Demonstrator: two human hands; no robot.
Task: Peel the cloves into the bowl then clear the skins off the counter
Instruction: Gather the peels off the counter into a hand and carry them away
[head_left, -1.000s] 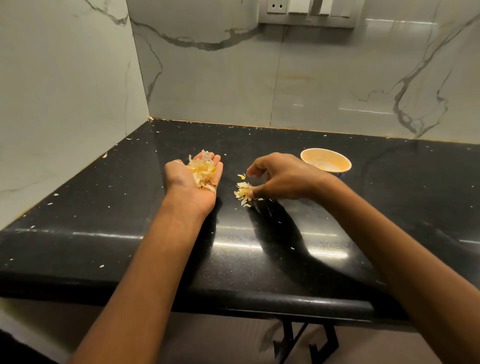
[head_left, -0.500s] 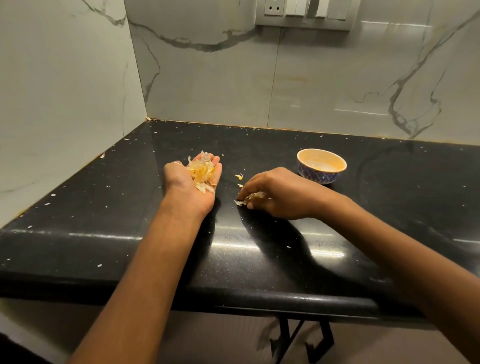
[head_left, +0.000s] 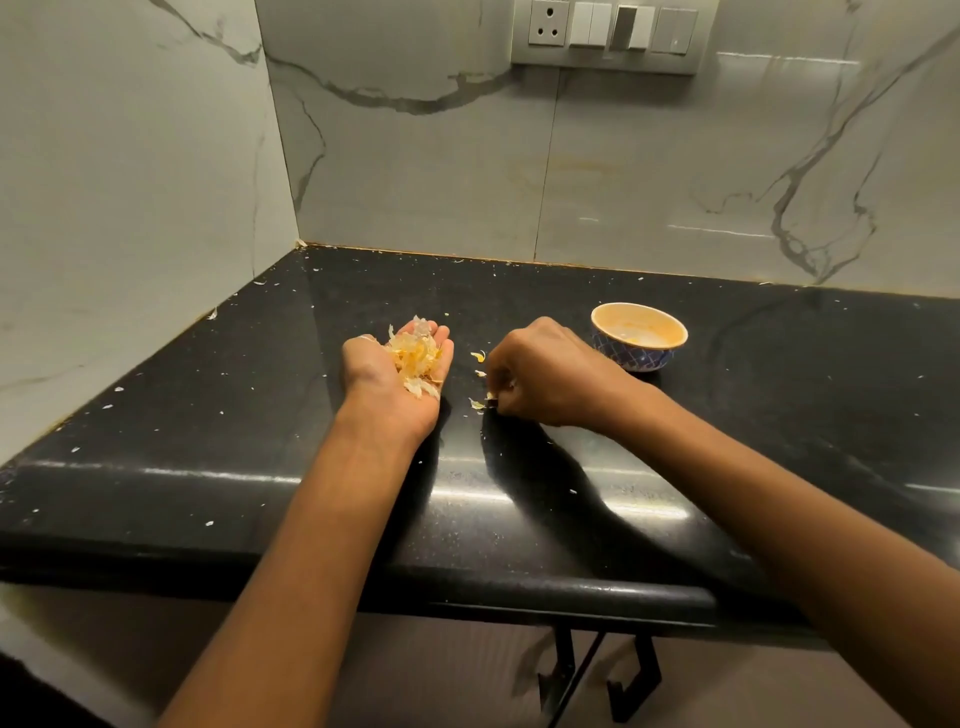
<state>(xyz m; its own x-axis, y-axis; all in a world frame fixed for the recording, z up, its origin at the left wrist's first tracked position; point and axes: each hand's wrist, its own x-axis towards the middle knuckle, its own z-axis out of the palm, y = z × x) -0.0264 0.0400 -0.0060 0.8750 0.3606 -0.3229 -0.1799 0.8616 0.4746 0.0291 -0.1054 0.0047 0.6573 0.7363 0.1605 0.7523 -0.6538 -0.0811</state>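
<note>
My left hand (head_left: 387, 387) lies palm up on the black counter (head_left: 218, 415), cupping a heap of pale yellow garlic skins (head_left: 413, 356). To its right, my right hand (head_left: 545, 374) rests knuckles up, its fingers curled round a bunch of skins; a few bits poke out at the fingertips. Loose skin scraps (head_left: 478, 358) lie on the counter between the two hands. A small bowl (head_left: 639, 338), blue-patterned outside and pale inside, stands just behind my right hand; little shows inside it.
Tiny white flecks of skin are scattered over the counter, mostly toward the left and back. Marble walls close the left side and the back. A switch panel (head_left: 608, 34) sits high on the back wall. The counter's rounded front edge (head_left: 467, 587) runs near me.
My right hand has closed over the small pile of skins it was pinching at, so that pile is now mostly hidden in its fingers. The left hand stays put.
</note>
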